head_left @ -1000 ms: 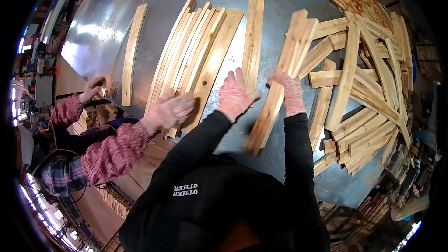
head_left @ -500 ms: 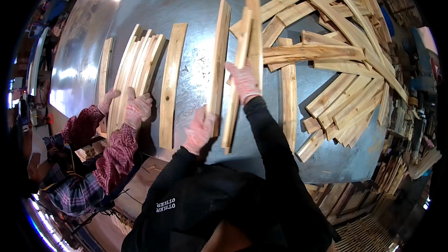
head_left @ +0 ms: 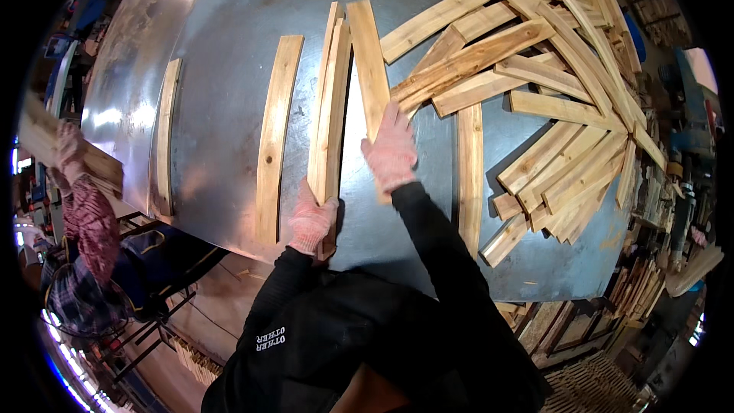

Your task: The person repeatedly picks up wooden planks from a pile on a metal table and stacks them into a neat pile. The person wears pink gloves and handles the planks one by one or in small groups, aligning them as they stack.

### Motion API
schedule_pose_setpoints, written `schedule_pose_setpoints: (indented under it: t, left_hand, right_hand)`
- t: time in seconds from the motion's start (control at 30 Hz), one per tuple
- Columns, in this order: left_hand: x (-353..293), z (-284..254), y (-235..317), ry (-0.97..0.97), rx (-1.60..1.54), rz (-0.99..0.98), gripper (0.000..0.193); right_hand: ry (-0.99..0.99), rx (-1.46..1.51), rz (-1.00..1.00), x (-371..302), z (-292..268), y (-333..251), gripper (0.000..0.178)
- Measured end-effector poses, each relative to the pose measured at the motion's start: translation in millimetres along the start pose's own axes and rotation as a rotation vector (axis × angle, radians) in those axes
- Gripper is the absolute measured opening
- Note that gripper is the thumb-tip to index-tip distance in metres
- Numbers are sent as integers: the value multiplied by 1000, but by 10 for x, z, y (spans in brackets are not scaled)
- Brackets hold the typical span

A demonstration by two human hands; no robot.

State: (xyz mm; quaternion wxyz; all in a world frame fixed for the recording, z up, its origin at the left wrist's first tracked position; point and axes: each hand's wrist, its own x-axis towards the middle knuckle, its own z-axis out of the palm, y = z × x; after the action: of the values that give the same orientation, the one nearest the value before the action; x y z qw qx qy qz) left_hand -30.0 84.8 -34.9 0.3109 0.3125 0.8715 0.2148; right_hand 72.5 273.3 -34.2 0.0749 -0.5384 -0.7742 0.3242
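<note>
Upon the metal bench (head_left: pixel 218 145), two strips (head_left: pixel 333 107) sit side by side near its middle, the left hand (head_left: pixel 312 222) closed round their near part, apparently to keep them together. Just right of them, the right hand (head_left: pixel 391 149) clasps a slanting board (head_left: pixel 368 53), seemingly steadying it; a loose pile (head_left: pixel 554 109) lies farther right, two spaced planks (head_left: pixel 280 138) left.

From here I see white letters (head_left: pixel 271 338) in two short rows. They're on the black top (head_left: pixel 336 306), below the left hand (head_left: pixel 312 219).
</note>
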Motion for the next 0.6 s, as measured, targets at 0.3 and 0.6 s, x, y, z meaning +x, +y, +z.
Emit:
schedule_pose_setpoints:
  t: [0.3, 0.6]
  left_hand:
    - [-150, -45, 22, 135, -58, 286, 85]
    - [400, -626, -975, 327, 506, 214, 79]
  right_hand:
    - [-112, 350, -11, -616, 594, 83, 86]
    - [132, 49, -136, -336, 876, -400, 113]
